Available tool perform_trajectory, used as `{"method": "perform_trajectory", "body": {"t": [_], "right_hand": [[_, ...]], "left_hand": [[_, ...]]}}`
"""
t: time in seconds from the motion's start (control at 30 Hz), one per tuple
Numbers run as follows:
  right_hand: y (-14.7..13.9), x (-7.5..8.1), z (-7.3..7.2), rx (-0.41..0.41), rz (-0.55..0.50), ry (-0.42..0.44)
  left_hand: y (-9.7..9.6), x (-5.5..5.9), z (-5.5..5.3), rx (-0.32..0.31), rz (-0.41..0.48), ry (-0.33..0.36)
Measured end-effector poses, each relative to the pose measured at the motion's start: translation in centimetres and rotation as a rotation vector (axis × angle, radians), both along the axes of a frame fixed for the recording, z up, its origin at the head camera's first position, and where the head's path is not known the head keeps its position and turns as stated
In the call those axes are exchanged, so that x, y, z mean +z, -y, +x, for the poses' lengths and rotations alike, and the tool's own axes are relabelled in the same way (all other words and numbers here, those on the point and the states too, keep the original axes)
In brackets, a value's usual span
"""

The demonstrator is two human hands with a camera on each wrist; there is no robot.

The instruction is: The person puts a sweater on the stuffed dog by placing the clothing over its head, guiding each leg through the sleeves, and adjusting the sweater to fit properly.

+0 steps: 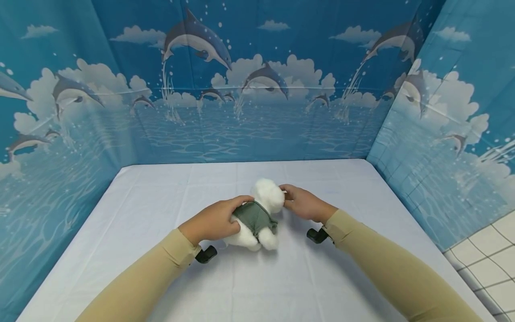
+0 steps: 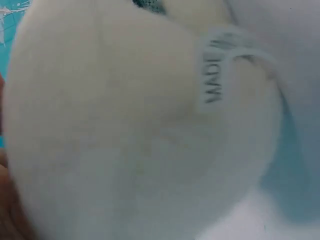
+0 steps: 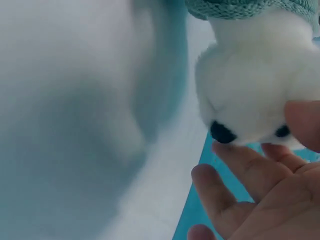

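A white plush toy animal point(image 1: 268, 197) in a grey-green knitted sweater point(image 1: 255, 217) stands on the white table. My left hand point(image 1: 219, 219) grips its body from the side, fingers over the back and thumb lower on the flank. At the head, my right hand point(image 1: 303, 203) pinches the muzzle between thumb and fingers. The right wrist view has the thumb over the cheek and fingertips right at the black nose point(image 3: 222, 132), beside a dark eye point(image 3: 282, 131). White plush fur point(image 2: 125, 115) with a printed tag point(image 2: 212, 75) fills most of the left wrist view.
The white-covered table point(image 1: 342, 277) is bounded behind and on both sides by blue curtains point(image 1: 249, 129) printed with dolphins. Black wrist cameras point(image 1: 206, 255) hang beneath both cuffs, close above the table. White tiles point(image 1: 491, 255) show at the lower right.
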State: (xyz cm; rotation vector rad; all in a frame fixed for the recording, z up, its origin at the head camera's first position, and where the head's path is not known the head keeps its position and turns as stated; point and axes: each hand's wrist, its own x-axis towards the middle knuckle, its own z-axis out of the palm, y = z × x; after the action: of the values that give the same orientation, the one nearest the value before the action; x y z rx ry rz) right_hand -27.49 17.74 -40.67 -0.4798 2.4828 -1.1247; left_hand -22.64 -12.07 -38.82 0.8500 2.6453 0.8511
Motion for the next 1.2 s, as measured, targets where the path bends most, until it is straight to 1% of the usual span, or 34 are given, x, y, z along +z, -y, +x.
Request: {"method": "perform_trajectory", "body": {"t": [0.1, 0.13, 0.23, 0.33, 0.5, 0.57, 0.63, 0.73, 0.8, 0.9, 1.0, 1.03, 1.1, 1.2], "right_hand": [[0.4, 0.5, 0.3, 0.014, -0.091, 0.044], [0.6, 0.7, 0.5, 0.015, -0.118, 0.048], [1.1, 1.4, 1.1, 0.006, -0.194, 0.017], [1.7, 2.2, 1.9, -0.009, -0.264, -0.050], [2.7, 3.6, 3.3, -0.077, -0.373, -0.156], [3.1, 4.2, 3.9, -0.109, -0.406, -0.196], [3.3, 4.7, 4.4, -0.120, -0.431, -0.236], [3.8, 5.3, 5.2, -0.108, -0.433, -0.310], [4.1, 5.6, 5.6, -0.095, -0.409, -0.371], [4.4, 5.9, 5.9, -0.086, -0.370, -0.464], [4.4, 6.1, 5.8, -0.090, -0.321, -0.511], [4.2, 6.1, 5.6, -0.085, -0.309, -0.506], [3.9, 6.3, 5.3, -0.067, -0.289, -0.465], [3.6, 6.4, 5.0, -0.018, -0.306, -0.330]], "left_hand": [[-0.1, 0.1, -0.1, 0.012, 0.015, 0.029], [-0.2, 0.2, 0.0, 0.016, 0.029, 0.022], [-0.2, 0.4, 0.1, 0.025, 0.094, -0.002], [-0.3, 0.7, 0.3, 0.042, 0.156, -0.028], [-0.8, 1.5, 0.6, 0.079, 0.256, -0.032], [-0.9, 1.8, 0.7, 0.111, 0.305, -0.020], [-1.1, 1.9, 0.6, 0.155, 0.357, 0.002], [-1.3, 1.9, 0.4, 0.219, 0.443, 0.042], [-1.4, 1.9, 0.0, 0.242, 0.501, 0.056], [-1.3, 1.9, -0.4, 0.224, 0.575, 0.074], [-1.2, 2.1, -0.8, 0.171, 0.624, 0.106], [-1.2, 2.2, -0.8, 0.151, 0.637, 0.119], [-1.1, 2.3, -1.0, 0.110, 0.664, 0.153], [-0.9, 2.4, -1.3, 0.052, 0.688, 0.195]]}}
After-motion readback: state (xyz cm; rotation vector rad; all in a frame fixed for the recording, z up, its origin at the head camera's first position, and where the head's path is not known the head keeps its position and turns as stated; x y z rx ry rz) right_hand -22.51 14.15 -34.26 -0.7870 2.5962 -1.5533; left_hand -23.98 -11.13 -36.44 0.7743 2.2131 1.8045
